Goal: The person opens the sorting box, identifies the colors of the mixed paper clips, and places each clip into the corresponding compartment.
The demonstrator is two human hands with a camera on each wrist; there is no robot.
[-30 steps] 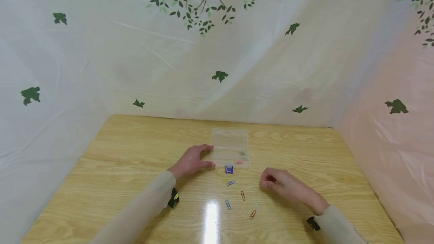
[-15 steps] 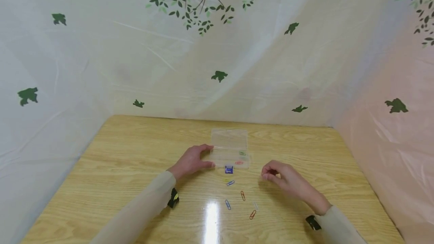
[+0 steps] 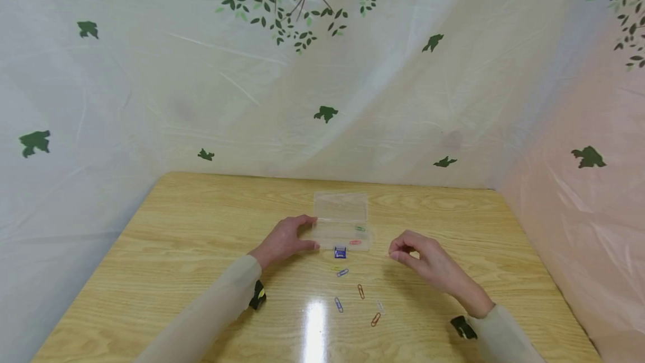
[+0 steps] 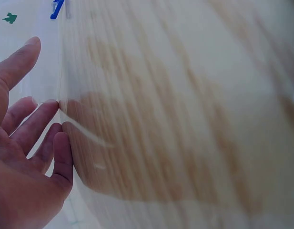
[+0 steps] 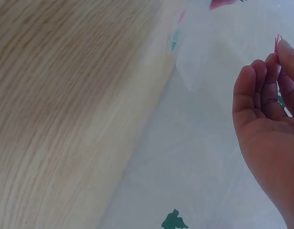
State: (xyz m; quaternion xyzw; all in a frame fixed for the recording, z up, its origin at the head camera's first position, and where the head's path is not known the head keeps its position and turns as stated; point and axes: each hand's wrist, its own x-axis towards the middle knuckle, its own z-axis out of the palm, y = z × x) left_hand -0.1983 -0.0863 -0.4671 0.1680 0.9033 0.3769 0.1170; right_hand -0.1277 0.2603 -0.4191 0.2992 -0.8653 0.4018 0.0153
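Note:
A clear plastic box (image 3: 328, 235) lies on the table with its lid (image 3: 341, 206) raised toward the back; a green paper clip (image 3: 360, 228) and a pink one sit inside. At its left end is my left hand (image 3: 284, 241), thumb and index finger spread, their tips touching the edge. My right hand (image 3: 425, 259) hovers right of the box, pinching a red-pink paper clip (image 5: 277, 45) between thumb and index finger, as the right wrist view shows. A blue latch (image 3: 340, 252) hangs at the box's front.
Several loose paper clips lie in front of the box: a blue paper clip (image 3: 339, 305), an orange-red paper clip (image 3: 360, 291) and a white paper clip (image 3: 380, 307) among them. The wooden table (image 3: 211, 206) is enclosed by a pale curtain (image 3: 252, 99) with leaf prints.
My right hand has risen off the tabletop, moving slightly away from me. My left hand and the box stay where they were.

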